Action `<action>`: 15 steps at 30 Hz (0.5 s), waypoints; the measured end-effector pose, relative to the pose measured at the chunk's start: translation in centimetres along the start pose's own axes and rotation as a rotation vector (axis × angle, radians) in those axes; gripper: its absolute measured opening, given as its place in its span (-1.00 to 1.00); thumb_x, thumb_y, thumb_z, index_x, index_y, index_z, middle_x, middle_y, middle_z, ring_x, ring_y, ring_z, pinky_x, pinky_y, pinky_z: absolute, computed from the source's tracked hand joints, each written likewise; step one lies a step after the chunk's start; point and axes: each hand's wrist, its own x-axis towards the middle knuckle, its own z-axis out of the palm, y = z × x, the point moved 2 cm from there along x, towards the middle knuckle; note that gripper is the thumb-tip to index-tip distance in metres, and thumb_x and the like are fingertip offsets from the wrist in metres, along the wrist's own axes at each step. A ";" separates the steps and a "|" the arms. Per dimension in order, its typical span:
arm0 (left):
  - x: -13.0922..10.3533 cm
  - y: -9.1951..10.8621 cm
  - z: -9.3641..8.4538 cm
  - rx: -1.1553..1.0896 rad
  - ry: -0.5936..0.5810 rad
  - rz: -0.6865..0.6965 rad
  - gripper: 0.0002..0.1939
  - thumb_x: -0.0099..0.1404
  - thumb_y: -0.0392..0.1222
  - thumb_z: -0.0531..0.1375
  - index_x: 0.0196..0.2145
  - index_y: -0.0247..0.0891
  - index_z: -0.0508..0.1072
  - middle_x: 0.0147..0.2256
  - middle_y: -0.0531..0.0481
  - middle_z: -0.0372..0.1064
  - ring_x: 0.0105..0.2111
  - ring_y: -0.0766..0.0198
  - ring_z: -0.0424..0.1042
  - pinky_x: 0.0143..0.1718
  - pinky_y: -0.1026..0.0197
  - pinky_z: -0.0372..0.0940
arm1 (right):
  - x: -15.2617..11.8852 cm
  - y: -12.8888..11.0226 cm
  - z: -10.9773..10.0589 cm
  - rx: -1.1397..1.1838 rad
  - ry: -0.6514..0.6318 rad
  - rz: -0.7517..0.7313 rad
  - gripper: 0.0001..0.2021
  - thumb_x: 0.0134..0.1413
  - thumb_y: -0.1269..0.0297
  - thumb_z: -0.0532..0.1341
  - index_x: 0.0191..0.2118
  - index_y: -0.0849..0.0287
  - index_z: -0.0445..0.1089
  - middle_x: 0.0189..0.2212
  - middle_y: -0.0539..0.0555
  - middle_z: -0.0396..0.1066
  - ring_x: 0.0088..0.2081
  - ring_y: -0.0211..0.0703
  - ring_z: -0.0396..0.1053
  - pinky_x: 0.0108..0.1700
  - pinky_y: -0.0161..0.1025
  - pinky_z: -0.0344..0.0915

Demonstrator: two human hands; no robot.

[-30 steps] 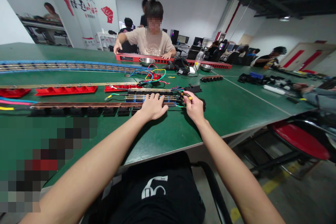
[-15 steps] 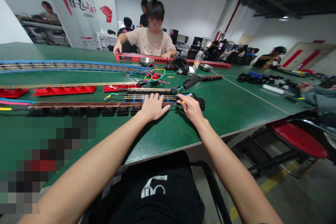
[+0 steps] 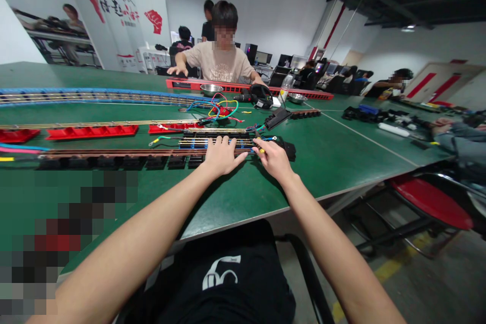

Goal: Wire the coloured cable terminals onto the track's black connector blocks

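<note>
Railed section (image 3: pixel 194 144) looks stiff, probably light, best held by its edges; left hand (image 3: pixel 222 156) spreads across it, right hand (image 3: pixel 276 158) pinches a yellow-marked tool (image 3: pixel 261 150) near its right end.

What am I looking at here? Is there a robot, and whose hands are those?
There's no robot here, just a person using two bare hands. The camera is worn on that person's head, looking forward and down, so both arms reach in from the bottom.

The left hand lies spread on a black-and-blue piece with thin metal strips. The right hand pinches a small tool with some yellow on it, at the piece's right end.

The big green surface is a table. Red trays, a long blue strip, colourful wires and a metal bowl lie on it. Another person sits across from us.
</note>
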 end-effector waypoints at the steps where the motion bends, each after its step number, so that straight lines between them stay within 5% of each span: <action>1: 0.0 0.0 0.0 -0.001 0.006 0.002 -0.27 0.32 0.33 -0.18 0.12 -0.28 0.32 0.11 -0.31 0.29 0.10 -0.15 0.24 0.10 -0.21 0.05 | 0.0 -0.2 -0.1 -0.006 0.007 0.011 -0.64 0.31 0.14 0.04 0.05 0.16 0.43 -0.15 0.21 0.53 -0.18 0.01 0.46 -0.11 -0.10 0.38; 6: 0.5 -0.3 -0.4 -0.037 0.033 -0.046 -0.28 0.34 0.30 -0.19 0.16 -0.28 0.28 0.10 -0.28 0.32 0.10 -0.11 0.26 0.09 -0.15 0.08 | 0.1 -0.8 -0.4 0.047 0.057 0.055 -0.66 0.30 0.15 0.05 0.04 0.14 0.43 -0.12 0.19 0.53 -0.11 0.00 0.46 -0.03 -0.09 0.37; 11: 1.5 -3.3 -1.2 -0.029 0.106 -0.196 -0.33 0.37 0.23 -0.18 0.18 -0.26 0.27 0.19 -0.25 0.25 0.19 -0.06 0.18 0.16 -0.13 0.03 | 0.1 -0.9 -0.5 0.076 0.080 0.052 -0.66 0.28 0.13 0.07 0.01 0.16 0.45 -0.13 0.18 0.54 -0.11 0.00 0.47 0.00 -0.08 0.36; 15: 2.0 -5.5 -0.6 -0.077 -0.053 -0.225 -0.27 0.33 0.28 -0.19 0.24 -0.24 0.21 0.26 -0.25 0.14 0.23 -0.13 0.11 0.14 -0.20 0.08 | 0.1 -0.9 -0.5 0.089 0.087 0.059 -0.66 0.27 0.13 0.07 -0.01 0.16 0.47 -0.17 0.18 0.55 -0.15 -0.01 0.48 -0.02 -0.09 0.37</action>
